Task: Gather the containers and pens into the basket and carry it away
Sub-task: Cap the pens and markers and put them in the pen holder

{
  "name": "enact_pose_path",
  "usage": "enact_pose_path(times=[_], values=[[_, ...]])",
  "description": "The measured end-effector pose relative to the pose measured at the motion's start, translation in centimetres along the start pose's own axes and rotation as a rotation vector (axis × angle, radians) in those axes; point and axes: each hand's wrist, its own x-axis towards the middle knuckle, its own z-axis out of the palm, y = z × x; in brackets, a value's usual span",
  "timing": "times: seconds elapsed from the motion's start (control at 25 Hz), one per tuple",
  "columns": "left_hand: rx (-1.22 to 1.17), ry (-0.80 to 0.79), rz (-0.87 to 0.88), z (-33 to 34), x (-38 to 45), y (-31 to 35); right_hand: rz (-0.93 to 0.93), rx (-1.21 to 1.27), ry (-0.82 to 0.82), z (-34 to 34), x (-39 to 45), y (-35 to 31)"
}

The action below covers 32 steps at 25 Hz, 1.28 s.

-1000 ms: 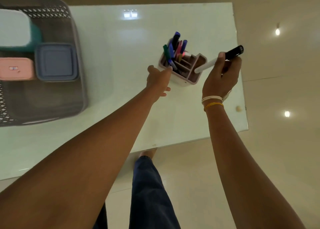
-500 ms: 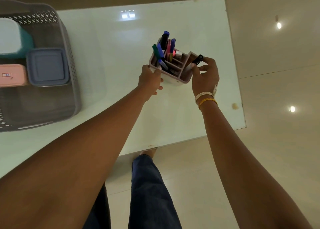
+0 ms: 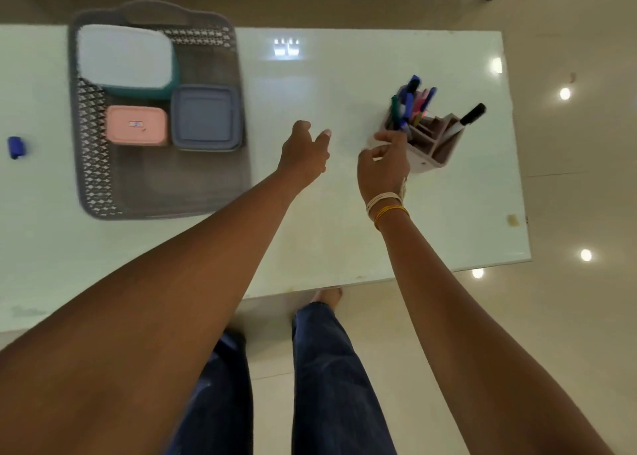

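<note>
A pale pink pen holder point(image 3: 437, 151) stands on the white table point(image 3: 344, 234) at the right, with several coloured pens point(image 3: 410, 104) in its back part and a black-capped marker point(image 3: 470, 116) leaning in its right compartment. My right hand point(image 3: 381, 166) is at the holder's near-left corner, thumb on the rim and fingers curled against the wall. My left hand point(image 3: 305, 151) hovers open over the table between holder and basket, holding nothing. The grey mesh basket point(image 3: 93, 165) at the left holds a white-lidded teal container point(image 3: 124, 56), a pink one point(image 3: 136, 125) and a blue-grey one point(image 3: 205, 116).
A small blue object point(image 3: 15, 147) lies on the table left of the basket. The table's near edge point(image 3: 379, 280) runs just ahead of my legs point(image 3: 331, 368), with glossy floor beyond its right end. A small beige scrap point(image 3: 513, 220) sits near the right edge.
The black marker has gone from my right hand into the holder. My left hand let go of the holder and moved left. My right hand shifted to the holder's near-left corner.
</note>
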Motion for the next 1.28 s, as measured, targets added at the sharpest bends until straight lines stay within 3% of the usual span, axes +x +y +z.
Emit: enact_pose_path(times=[0.4, 0.6, 0.68, 0.84, 1.04, 1.28], values=[[-0.110, 0.413, -0.077, -28.1, -6.1, -15.5, -0.185, -0.033, -0.403, 22.7, -20.2, -10.3], [-0.097, 0.486, -0.144, -36.6, -8.2, -23.5, -0.473, -0.179, -0.499, 32.2, -25.9, -13.5], [0.129, 0.438, -0.104, -38.7, -8.2, -26.0, -0.527, -0.332, -0.564, 35.5, -26.1, -14.9], [0.477, 0.178, -0.158, -41.0, -8.2, -29.6, -0.537, -0.632, -0.769, 41.1, -24.7, -16.7], [0.591, -0.139, -0.225, -41.8, -8.3, -32.7, -0.597, -0.784, -0.684, 44.5, -23.9, -16.5], [0.517, -0.237, -0.114, -44.2, -8.5, -33.9, -0.534, -0.747, -0.745, 47.0, -29.5, -15.7]])
